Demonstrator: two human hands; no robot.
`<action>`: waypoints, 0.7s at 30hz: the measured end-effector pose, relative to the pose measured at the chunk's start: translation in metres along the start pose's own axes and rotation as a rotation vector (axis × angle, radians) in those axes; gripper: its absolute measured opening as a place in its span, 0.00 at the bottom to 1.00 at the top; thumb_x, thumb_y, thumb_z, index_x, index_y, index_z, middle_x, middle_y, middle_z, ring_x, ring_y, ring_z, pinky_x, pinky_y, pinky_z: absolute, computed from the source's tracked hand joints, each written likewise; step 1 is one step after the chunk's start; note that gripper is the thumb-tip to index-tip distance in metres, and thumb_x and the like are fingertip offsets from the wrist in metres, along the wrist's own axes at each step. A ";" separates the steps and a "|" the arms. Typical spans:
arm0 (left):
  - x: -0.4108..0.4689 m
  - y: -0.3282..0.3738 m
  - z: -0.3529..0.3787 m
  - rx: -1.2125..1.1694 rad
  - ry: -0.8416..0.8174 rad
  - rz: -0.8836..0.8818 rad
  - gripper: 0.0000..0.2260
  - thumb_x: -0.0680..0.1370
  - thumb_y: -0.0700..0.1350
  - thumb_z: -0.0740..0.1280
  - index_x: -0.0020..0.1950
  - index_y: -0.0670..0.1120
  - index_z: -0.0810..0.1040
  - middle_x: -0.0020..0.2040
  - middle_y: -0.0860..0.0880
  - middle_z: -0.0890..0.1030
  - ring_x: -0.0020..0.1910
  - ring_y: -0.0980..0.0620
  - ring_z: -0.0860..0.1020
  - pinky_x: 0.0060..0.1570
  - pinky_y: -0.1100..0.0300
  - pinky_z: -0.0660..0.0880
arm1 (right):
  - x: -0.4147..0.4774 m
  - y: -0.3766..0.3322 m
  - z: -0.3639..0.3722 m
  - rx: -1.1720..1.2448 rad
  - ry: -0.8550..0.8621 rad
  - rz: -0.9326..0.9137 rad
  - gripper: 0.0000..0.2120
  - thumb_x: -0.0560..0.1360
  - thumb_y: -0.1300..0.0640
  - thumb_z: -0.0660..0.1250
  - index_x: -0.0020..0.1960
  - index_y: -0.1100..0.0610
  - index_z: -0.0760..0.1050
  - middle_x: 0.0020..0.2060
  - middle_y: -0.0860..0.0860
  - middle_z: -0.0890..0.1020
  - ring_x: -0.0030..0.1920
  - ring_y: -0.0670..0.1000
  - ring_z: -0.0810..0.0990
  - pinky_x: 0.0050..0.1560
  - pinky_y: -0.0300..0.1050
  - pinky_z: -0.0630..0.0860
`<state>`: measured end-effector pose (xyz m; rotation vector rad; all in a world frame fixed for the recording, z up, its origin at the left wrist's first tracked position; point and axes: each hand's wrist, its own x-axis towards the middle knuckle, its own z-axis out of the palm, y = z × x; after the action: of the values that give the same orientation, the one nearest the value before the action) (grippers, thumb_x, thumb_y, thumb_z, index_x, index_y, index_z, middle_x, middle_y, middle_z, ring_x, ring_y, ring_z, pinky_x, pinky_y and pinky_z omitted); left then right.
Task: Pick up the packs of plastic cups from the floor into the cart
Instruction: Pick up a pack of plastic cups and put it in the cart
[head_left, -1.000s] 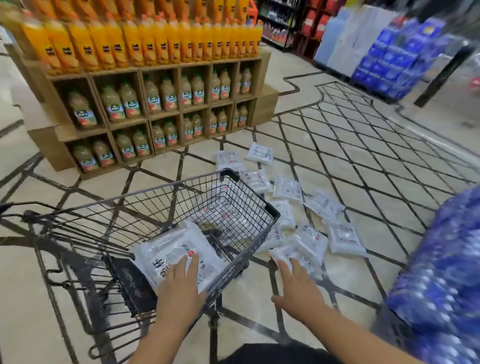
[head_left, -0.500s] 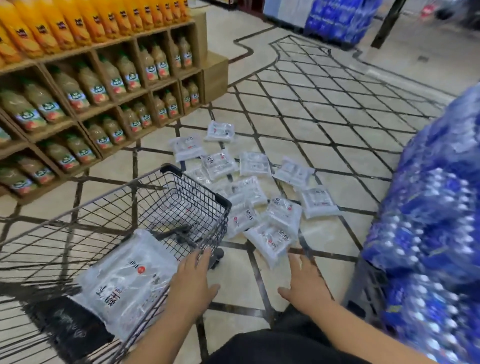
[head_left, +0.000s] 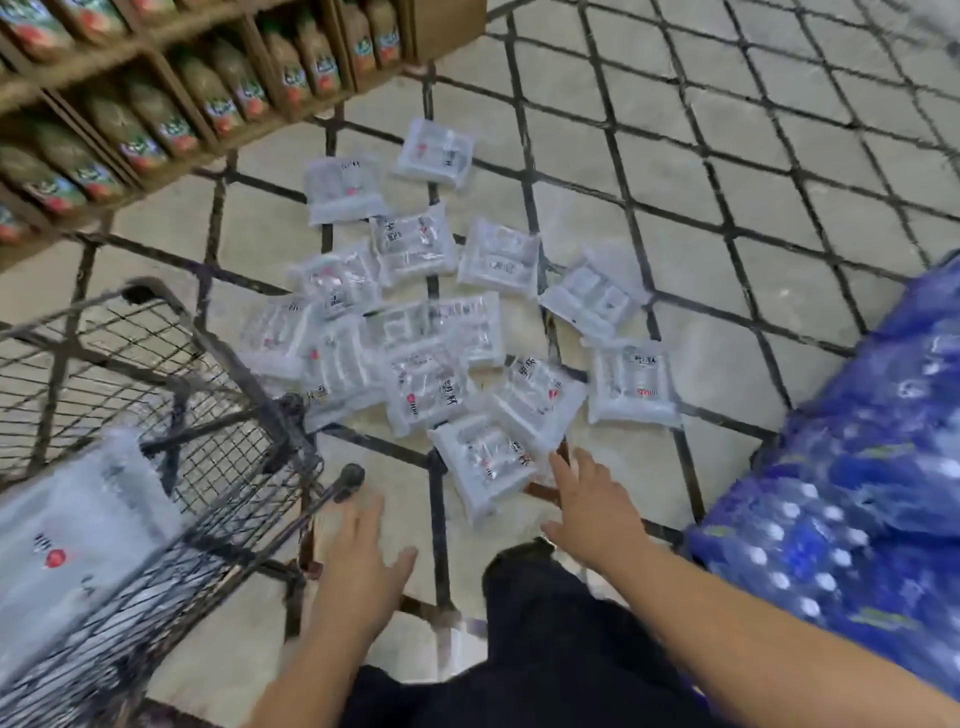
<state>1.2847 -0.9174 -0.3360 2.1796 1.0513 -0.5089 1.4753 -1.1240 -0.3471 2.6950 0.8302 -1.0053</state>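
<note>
1. My left hand (head_left: 358, 561) hovers flat and empty, fingers spread, just right of the cart (head_left: 223, 457).
2. My right hand (head_left: 597, 514) reaches out straight-fingered and empty, fingertips at the near edge of the nearest pack (head_left: 483, 462).
3. The other packs (head_left: 415, 244) lie scattered on the floor (head_left: 701, 291) beyond; one pack (head_left: 78, 540) lies in the cart.

Bare floor (head_left: 649, 467) lies open between the cart (head_left: 228, 457) and the blue stack of bottle packs (head_left: 857, 467). The packs of plastic cups (head_left: 431, 379) lie uncovered from above; the cart's wire corner stands just beside the leftmost ones.
</note>
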 end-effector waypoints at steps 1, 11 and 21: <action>0.009 0.014 0.011 -0.015 -0.034 -0.020 0.35 0.78 0.55 0.68 0.80 0.47 0.57 0.78 0.45 0.60 0.76 0.45 0.59 0.73 0.53 0.58 | 0.013 0.016 -0.001 -0.003 -0.015 0.012 0.44 0.75 0.38 0.64 0.80 0.50 0.43 0.78 0.59 0.51 0.73 0.61 0.61 0.68 0.55 0.67; 0.217 -0.006 0.175 0.103 -0.156 -0.106 0.33 0.78 0.57 0.66 0.79 0.48 0.58 0.75 0.41 0.65 0.73 0.40 0.63 0.71 0.46 0.61 | 0.220 0.091 0.154 0.056 -0.156 0.096 0.40 0.75 0.39 0.67 0.77 0.55 0.53 0.74 0.60 0.58 0.70 0.63 0.63 0.65 0.58 0.69; 0.419 -0.090 0.406 -0.090 -0.281 -0.339 0.38 0.73 0.62 0.68 0.76 0.43 0.61 0.71 0.39 0.67 0.67 0.38 0.70 0.62 0.48 0.69 | 0.413 0.102 0.371 -0.007 -0.186 0.034 0.38 0.76 0.38 0.64 0.76 0.58 0.56 0.70 0.62 0.64 0.66 0.65 0.67 0.61 0.60 0.71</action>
<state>1.4411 -0.9346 -0.9049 1.7930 1.2618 -0.8752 1.5802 -1.1429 -0.9013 2.5510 0.7485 -1.2194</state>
